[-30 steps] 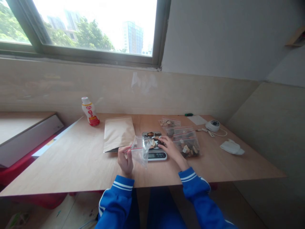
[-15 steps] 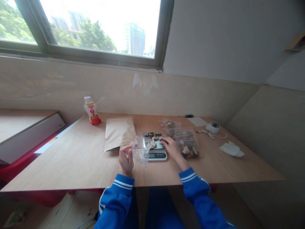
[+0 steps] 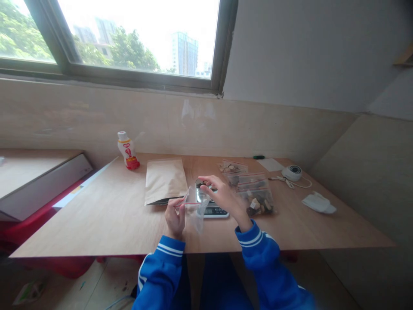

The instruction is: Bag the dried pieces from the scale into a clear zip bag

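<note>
My left hand pinches the rim of a clear zip bag with a red seal line, holding it in front of the scale. Over the kitchen scale reaches my right hand, its thumb and index finger spread apart; I see nothing held between them. Dark and brown dried pieces show on the scale's plate behind those fingers. Most of the plate and part of the display are hidden by the hand and the bag.
Left of the scale lies a brown paper pouch, with a drink bottle behind it. To the right are filled zip bags, a white camera with a cable, a white cloth, paper and a green-handled tool.
My right hand has lifted from the pieces on the scale's right side and moved left over the plate, its fingers opening. My left hand still holds the bag.
</note>
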`<move>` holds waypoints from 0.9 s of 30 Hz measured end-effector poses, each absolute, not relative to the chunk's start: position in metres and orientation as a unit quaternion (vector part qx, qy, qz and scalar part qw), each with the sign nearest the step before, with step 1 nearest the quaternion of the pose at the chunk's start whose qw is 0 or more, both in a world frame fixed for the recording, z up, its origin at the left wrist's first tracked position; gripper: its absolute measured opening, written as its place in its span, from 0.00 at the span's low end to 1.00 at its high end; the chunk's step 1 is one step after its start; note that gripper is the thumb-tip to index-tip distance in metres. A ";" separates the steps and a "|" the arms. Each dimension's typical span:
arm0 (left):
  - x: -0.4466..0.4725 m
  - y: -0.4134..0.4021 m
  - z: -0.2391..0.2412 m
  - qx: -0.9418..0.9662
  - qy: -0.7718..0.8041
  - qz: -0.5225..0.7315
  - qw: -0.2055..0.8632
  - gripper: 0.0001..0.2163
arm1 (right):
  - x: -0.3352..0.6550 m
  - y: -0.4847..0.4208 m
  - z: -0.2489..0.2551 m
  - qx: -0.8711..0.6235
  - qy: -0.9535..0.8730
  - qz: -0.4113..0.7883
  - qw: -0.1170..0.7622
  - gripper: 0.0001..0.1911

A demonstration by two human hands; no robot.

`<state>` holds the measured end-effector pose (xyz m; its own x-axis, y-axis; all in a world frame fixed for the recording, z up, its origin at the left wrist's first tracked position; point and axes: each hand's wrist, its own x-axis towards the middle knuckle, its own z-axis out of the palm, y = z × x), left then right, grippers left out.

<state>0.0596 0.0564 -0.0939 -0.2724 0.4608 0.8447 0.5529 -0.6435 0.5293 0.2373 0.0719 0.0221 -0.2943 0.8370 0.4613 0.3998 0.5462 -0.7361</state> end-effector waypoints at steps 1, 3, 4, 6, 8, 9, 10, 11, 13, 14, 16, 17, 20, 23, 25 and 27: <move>0.060 0.056 -0.094 -0.598 -0.425 -0.679 0.035 0.07 | 0.241 0.077 0.014 -0.413 -0.756 0.239 0.449 0.16; 0.060 0.056 -0.094 -0.590 -0.430 -0.682 0.036 0.07 | 0.250 0.089 -0.004 -0.434 -0.742 0.207 0.467 0.16; 0.060 0.056 -0.095 -0.587 -0.430 -0.685 0.037 0.07 | 0.255 0.094 -0.013 -0.444 -0.743 0.189 0.463 0.15; 0.060 0.057 -0.096 -0.580 -0.430 -0.691 0.036 0.07 | 0.263 0.102 -0.030 -0.462 -0.758 0.158 0.433 0.14; 0.060 0.057 -0.098 -0.570 -0.432 -0.698 0.032 0.08 | 0.266 0.104 -0.043 -0.473 -0.777 0.140 0.391 0.14; 0.060 0.058 -0.098 -0.565 -0.433 -0.702 0.028 0.08 | 0.265 0.104 -0.048 -0.476 -0.786 0.136 0.371 0.15; 0.060 0.058 -0.099 -0.560 -0.435 -0.705 0.023 0.09 | 0.264 0.103 -0.052 -0.480 -0.791 0.135 0.353 0.15; 0.061 0.058 -0.099 -0.558 -0.435 -0.706 0.020 0.09 | 0.261 0.102 -0.055 -0.486 -0.794 0.136 0.338 0.17; 0.061 0.058 -0.099 -0.556 -0.436 -0.707 0.016 0.09 | 0.256 0.100 -0.061 -0.500 -0.795 0.135 0.315 0.22; 0.061 0.057 -0.098 -0.556 -0.437 -0.707 0.016 0.09 | 0.254 0.100 -0.062 -0.505 -0.795 0.134 0.307 0.23; 0.061 0.057 -0.098 -0.557 -0.436 -0.706 0.017 0.09 | 0.253 0.101 -0.065 -0.507 -0.797 0.129 0.303 0.23; 0.061 0.057 -0.098 -0.558 -0.435 -0.707 0.017 0.09 | 0.254 0.101 -0.065 -0.503 -0.798 0.128 0.306 0.21; 0.061 0.057 -0.098 -0.560 -0.432 -0.707 0.011 0.09 | 0.260 0.102 -0.065 -0.492 -0.798 0.130 0.323 0.14; 0.060 0.058 -0.100 -0.555 -0.439 -0.707 -0.004 0.10 | 0.266 0.100 -0.064 -0.485 -0.797 0.130 0.335 0.11; 0.060 0.058 -0.101 -0.550 -0.443 -0.708 -0.010 0.11 | 0.268 0.100 -0.063 -0.483 -0.795 0.130 0.342 0.09; 0.060 0.058 -0.102 -0.548 -0.443 -0.709 -0.011 0.11 | 0.269 0.100 -0.063 -0.480 -0.792 0.134 0.352 0.09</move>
